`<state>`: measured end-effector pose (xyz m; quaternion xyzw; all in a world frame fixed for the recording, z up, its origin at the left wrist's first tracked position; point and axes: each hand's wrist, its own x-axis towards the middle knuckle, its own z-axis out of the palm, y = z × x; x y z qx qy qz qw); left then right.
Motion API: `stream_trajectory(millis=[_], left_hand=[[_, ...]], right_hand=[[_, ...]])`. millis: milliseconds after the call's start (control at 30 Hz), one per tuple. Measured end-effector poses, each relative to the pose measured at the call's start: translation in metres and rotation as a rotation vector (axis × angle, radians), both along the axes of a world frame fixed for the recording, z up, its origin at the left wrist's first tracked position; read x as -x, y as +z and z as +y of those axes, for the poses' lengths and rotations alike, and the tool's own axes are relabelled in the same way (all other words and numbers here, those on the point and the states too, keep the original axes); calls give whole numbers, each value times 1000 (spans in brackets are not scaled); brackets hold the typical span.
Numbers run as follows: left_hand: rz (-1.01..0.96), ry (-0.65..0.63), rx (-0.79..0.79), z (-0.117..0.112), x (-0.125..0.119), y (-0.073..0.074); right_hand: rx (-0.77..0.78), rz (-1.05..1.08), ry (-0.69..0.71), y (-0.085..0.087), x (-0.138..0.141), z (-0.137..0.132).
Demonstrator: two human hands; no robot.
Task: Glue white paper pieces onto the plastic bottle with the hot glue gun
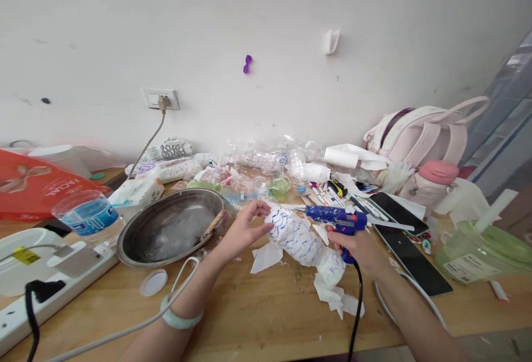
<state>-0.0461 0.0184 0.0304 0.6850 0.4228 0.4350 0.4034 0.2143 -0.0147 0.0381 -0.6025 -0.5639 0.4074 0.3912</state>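
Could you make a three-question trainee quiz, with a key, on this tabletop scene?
1. Which hand holds the blue hot-glue gun?
2. True or false: in this view, the metal basin sits left of the white form with blue markings.
3. What is the left hand nearest to? A) a phone B) the white form C) the backpack

Key: 1. The right hand. 2. True. 3. B.

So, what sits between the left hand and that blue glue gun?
In the head view, the upper end of a white form with blue marks lies between the left hand and the blue glue gun.
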Motion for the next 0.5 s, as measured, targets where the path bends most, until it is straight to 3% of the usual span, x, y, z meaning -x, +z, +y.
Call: stream_trajectory(millis=[300, 500], left_hand=[[156, 28, 69, -4, -10, -6], [134, 14, 52, -3, -10, -10]], right_hand=[[-19, -9, -21, -7, -7, 0], [-118, -94, -46, 7, -8, -8]])
